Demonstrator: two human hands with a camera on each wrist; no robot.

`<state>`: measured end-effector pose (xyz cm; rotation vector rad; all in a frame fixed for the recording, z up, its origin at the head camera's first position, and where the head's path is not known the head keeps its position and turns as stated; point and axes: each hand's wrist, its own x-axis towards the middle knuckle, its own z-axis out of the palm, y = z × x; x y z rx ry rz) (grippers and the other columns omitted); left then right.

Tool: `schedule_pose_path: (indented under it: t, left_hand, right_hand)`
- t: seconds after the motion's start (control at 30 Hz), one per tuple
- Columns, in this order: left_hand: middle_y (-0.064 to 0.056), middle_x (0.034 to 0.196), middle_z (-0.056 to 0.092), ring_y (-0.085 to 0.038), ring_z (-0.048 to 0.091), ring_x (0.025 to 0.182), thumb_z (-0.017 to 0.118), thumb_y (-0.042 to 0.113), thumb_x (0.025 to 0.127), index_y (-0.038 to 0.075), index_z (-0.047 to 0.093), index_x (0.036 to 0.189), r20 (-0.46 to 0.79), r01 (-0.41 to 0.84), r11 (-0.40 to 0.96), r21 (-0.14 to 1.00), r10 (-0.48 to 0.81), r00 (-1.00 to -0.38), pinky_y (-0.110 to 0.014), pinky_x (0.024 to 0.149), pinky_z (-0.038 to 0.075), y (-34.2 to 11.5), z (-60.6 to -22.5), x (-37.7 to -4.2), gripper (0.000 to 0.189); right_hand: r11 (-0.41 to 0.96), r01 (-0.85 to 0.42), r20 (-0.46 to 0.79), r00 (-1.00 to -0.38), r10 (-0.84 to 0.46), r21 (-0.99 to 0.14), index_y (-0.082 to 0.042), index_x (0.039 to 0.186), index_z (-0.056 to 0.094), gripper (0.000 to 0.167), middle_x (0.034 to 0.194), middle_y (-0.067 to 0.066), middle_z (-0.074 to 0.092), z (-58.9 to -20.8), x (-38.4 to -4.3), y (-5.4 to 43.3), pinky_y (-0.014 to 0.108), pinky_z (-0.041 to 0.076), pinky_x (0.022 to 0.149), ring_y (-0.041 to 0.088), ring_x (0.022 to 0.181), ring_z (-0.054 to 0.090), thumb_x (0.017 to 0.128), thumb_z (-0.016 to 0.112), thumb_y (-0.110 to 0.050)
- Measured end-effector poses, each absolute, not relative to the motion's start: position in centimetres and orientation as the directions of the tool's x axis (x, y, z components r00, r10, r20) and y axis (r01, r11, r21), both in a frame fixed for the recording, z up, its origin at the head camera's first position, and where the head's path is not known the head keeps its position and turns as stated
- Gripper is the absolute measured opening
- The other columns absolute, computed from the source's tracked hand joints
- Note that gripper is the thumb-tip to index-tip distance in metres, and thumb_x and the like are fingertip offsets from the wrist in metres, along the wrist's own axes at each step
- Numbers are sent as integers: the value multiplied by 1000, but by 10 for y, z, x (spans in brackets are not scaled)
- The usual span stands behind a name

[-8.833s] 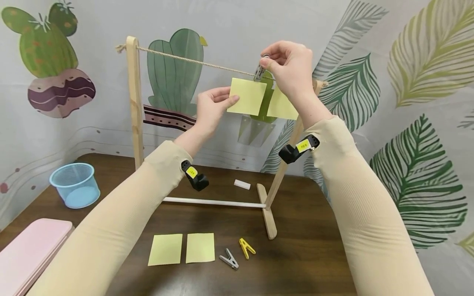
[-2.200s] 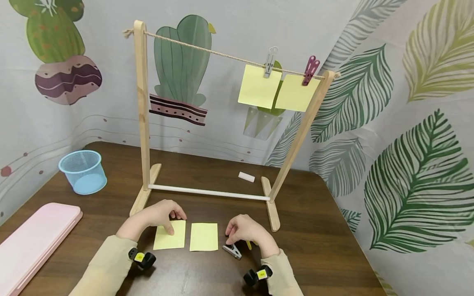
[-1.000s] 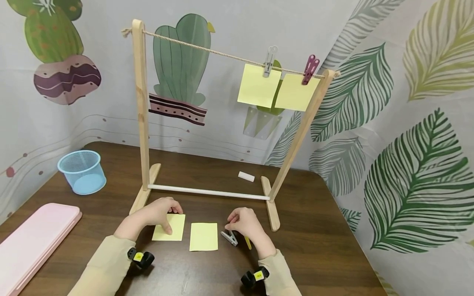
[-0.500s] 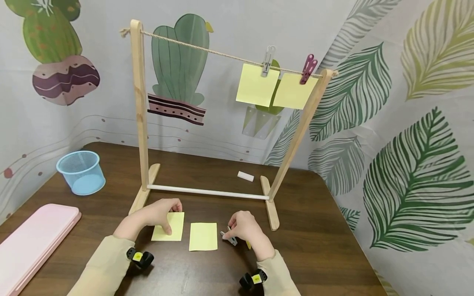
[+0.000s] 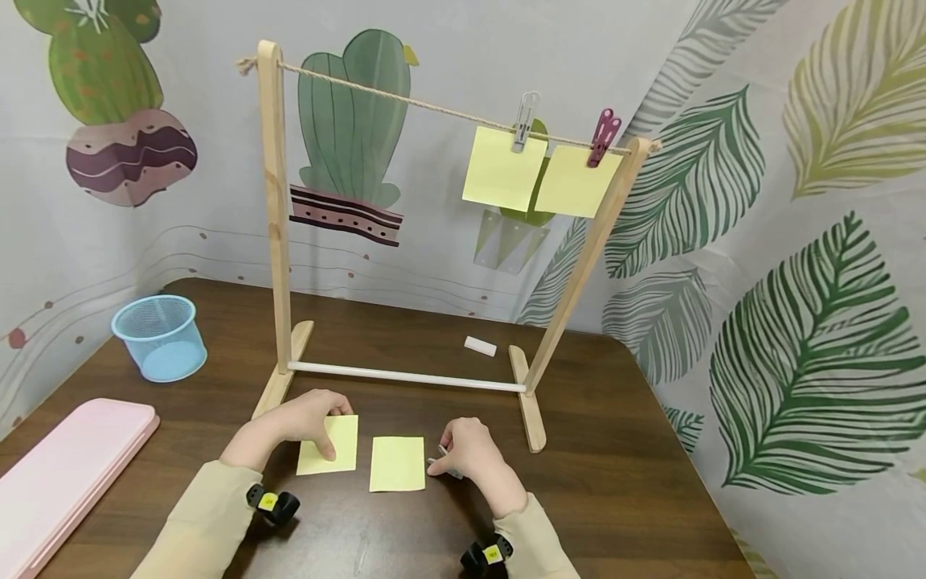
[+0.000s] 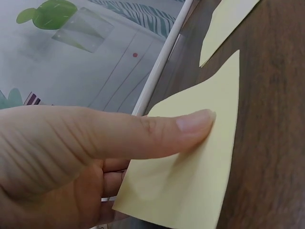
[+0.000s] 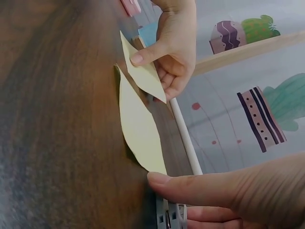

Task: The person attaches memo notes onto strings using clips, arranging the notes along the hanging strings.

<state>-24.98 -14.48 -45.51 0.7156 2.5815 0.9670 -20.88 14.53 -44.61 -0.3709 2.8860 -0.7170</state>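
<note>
In the head view my left hand [image 5: 307, 418] pinches a yellow sticky note [image 5: 343, 438] between thumb and fingers. The left wrist view shows this sticky note bent under the thumb. My right hand [image 5: 473, 450] grips a grey clothespin [image 7: 162, 217], largely covered by the fingers. Between the hands a second sticky note [image 5: 398, 464] lies on the table, its right edge close to the right thumb. Two more sticky notes hang from the rope [image 5: 391, 95]: one [image 5: 499, 173] under a clear grey clothespin [image 5: 521, 129], the other [image 5: 575, 183] under a purple clothespin [image 5: 603, 141].
A wooden stand [image 5: 275, 217] with a white crossbar [image 5: 405, 375] holds the rope behind the hands. A small white block [image 5: 480, 346] lies beyond the bar. At the left are a blue mesh basket [image 5: 161, 322] and a pink case [image 5: 75, 474].
Both hands have come down from the rope, where a note was being clipped. The left now holds one table note, the right the grey clothespin. The yellow clothespin has gone out of sight.
</note>
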Motion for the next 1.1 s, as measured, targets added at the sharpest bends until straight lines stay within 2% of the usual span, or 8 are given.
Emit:
schedule_pose_path:
  t: [0.27,0.47,0.57,0.73,0.9,1.1]
  left_hand:
    - [-1,85,67,-11,57,78,90,8,60,4,67,94,-67,373,641,671,553,-830,-27,69,46,-151,-457,-253,42]
    - [-10,95,71,-23,65,90,84,11,73,-2,67,100,-85,346,638,688,544,-835,-32,74,52,-157,-458,-257,34]
    - [-11,96,71,-23,66,90,81,10,77,-4,67,101,-75,345,615,709,552,-830,-31,74,52,-160,-460,-260,31]
    - [-10,93,72,-16,65,84,79,9,79,-6,68,101,-69,325,578,749,556,-828,-27,68,51,-163,-461,-262,29]
    - [-8,92,72,-14,64,83,79,11,79,-5,69,101,-82,296,559,774,553,-829,-27,67,52,-164,-460,-263,29]
    - [-8,91,72,-14,64,82,80,11,79,-5,70,101,-102,252,535,806,546,-832,-30,68,53,-165,-459,-262,29]
  right_hand:
    - [851,-242,-60,-951,-304,-466,-5,73,66,30,66,-2,59,-447,-211,147,22,42,53,10,61,48,62,91,-17]
    - [805,-216,-92,-944,-316,-552,-5,77,68,27,67,-2,60,-444,-215,154,22,43,54,8,60,50,65,89,-16]
    - [770,-211,-98,-938,-333,-602,-4,80,69,26,69,-1,62,-444,-218,158,23,45,55,8,61,53,67,88,-16]
    - [686,-246,-60,-919,-389,-684,-5,86,71,26,74,0,65,-445,-224,165,22,48,57,6,65,56,69,87,-15]
    - [591,-283,-8,-897,-441,-756,-6,92,72,25,79,1,67,-448,-229,169,21,50,62,6,69,59,72,86,-14]
    - [467,-275,31,-885,-465,-840,-3,101,72,30,90,12,70,-449,-231,167,23,51,71,9,77,62,75,84,-11]
